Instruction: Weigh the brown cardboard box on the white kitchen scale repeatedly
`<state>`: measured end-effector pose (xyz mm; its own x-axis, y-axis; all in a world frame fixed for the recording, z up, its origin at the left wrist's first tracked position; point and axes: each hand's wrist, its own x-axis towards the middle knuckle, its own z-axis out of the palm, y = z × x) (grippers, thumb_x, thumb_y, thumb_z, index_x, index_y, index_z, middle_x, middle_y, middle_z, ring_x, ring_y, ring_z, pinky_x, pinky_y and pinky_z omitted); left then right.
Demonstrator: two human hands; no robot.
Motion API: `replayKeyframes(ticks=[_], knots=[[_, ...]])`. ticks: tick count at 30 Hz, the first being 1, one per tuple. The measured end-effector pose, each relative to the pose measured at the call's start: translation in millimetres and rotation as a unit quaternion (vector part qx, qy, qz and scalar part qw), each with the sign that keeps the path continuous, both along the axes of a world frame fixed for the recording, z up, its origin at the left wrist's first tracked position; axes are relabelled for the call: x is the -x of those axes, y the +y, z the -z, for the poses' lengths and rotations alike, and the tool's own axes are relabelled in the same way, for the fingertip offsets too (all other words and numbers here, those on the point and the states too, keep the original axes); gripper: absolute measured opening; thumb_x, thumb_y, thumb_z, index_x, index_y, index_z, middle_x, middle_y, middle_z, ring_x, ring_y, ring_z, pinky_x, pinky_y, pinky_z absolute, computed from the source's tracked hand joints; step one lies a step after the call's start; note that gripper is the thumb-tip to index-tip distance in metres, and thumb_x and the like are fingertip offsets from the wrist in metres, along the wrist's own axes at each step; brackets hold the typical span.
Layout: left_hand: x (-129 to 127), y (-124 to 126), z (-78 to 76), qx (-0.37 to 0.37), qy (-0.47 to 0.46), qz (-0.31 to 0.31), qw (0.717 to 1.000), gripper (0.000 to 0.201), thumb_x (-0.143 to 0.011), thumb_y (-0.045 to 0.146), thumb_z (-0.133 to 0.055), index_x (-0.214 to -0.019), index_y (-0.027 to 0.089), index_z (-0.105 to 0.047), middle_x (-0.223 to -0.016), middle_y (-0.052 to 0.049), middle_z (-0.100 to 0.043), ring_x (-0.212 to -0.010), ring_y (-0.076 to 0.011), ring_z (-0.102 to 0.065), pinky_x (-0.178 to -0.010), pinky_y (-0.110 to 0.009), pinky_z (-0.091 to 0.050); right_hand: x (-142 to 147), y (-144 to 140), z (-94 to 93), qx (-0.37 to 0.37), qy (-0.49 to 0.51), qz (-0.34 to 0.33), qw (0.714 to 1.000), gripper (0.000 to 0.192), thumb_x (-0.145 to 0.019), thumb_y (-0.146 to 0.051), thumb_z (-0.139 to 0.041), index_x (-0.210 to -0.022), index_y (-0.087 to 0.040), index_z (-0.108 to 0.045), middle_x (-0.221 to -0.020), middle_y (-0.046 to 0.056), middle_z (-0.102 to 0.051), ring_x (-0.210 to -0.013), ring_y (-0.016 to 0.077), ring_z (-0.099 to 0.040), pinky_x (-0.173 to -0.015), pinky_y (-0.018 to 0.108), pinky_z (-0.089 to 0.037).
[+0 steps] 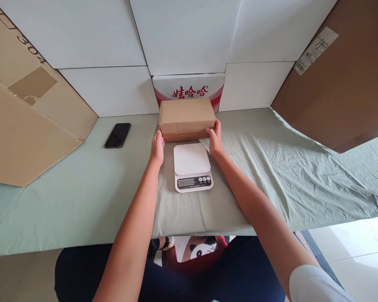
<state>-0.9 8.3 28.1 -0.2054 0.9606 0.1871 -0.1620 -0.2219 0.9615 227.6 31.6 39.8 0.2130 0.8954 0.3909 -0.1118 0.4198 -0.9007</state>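
The person's left hand [158, 149] rests against the near left corner of a plain brown rectangular cardboard box [187, 117], its fingers pressed together and laid flat along the box's side. The right hand [214, 139] cups the near right corner of the same box, fingers together and curled onto its front edge, thumb up along the right end. The box sits on the table between the two hands, lengthwise across the view, at the far middle of the surface and just behind a small white digital kitchen scale [192, 166]. Whether the box's front edge touches the scale's platform cannot be told. The scale lies flat between the forearms, its grey display and round buttons facing the person.

A wrinkled pale green cloth [271, 167] covers the table. On it, well to the left of the box, lies a black smartphone [117, 135], screen dark. Directly behind the box stands a white carton with red printed characters [189, 89], set against a wall of white panels [113, 42]. Large brown cardboard sheets lean at the left [25, 126] and at the right [343, 92].
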Motion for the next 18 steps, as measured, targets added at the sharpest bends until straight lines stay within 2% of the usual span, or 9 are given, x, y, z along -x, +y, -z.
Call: replayKeyframes(ticks=[2,5,13,18], knots=[[-0.8,3.7,12.1,0.018,-0.011,0.008,1.000,0.083,-0.085,0.083,-0.049,-0.139,0.021,-0.063,-0.163,-0.016,-0.048,-0.156,-0.0276,-0.040,-0.127,-0.044,-0.030,-1.4,5.6,8.3,0.017,-0.004,-0.003,1.000,0.052,-0.071,-0.043,-0.059,-0.120,-0.027,-0.049,-0.136,0.007,-0.058,-0.135,0.0289,-0.047,-0.121,0.054,-0.040],[0.6,5.0,19.8,0.021,-0.017,0.017,0.999,0.082,-0.087,0.082,-0.047,-0.141,0.023,-0.062,-0.165,-0.015,-0.046,-0.157,-0.0264,-0.038,-0.128,-0.043,-0.030,-3.7,7.3,13.0,0.030,-0.013,-0.004,0.999,0.051,-0.072,-0.043,-0.058,-0.120,-0.027,-0.049,-0.136,0.008,-0.058,-0.135,0.0286,-0.047,-0.120,0.054,-0.040],[2.2,6.1,18.0,0.013,-0.007,0.023,1.000,0.083,-0.087,0.084,-0.045,-0.141,0.024,-0.063,-0.164,-0.014,-0.047,-0.158,-0.0272,-0.036,-0.129,-0.044,-0.029,-5.6,11.0,17.4,0.039,-0.008,-0.009,0.999,0.050,-0.073,-0.042,-0.059,-0.120,-0.028,-0.049,-0.137,0.006,-0.057,-0.135,0.0271,-0.048,-0.120,0.051,-0.040],[1.4,5.0,16.1,0.016,-0.001,0.025,1.000,0.087,-0.087,0.084,-0.044,-0.146,0.022,-0.059,-0.168,-0.015,-0.040,-0.158,-0.0270,-0.035,-0.129,-0.042,-0.027,-4.7,9.4,16.8,0.040,0.000,-0.016,0.999,0.052,-0.072,-0.038,-0.058,-0.122,-0.027,-0.049,-0.141,0.007,-0.057,-0.138,0.0273,-0.047,-0.124,0.053,-0.037]])
